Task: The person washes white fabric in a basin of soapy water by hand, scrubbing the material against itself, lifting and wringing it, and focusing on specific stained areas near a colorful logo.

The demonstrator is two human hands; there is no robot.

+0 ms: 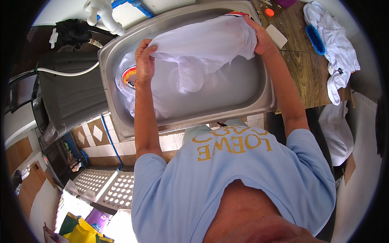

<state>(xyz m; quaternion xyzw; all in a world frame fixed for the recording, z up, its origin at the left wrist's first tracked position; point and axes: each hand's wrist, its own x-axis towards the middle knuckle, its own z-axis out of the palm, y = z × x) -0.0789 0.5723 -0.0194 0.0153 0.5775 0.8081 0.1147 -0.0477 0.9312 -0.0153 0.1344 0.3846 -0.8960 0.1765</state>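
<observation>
A wet white garment is stretched between my two hands over a steel sink of cloudy water. My left hand pinches its left end, fingers closed. At the far right end, my right hand grips the cloth beside a red, black and white striped edge; some fingers are hidden behind it. The middle of the garment sags toward the water. Below my left hand, more white cloth lies in the sink, with a yellow, red and black striped band.
A white faucet hangs over the sink's far left. On the wooden counter to the right are a pale rectangular slab, an orange cap, a blue brush and a white garment. A white hose reaches the sink's left rim.
</observation>
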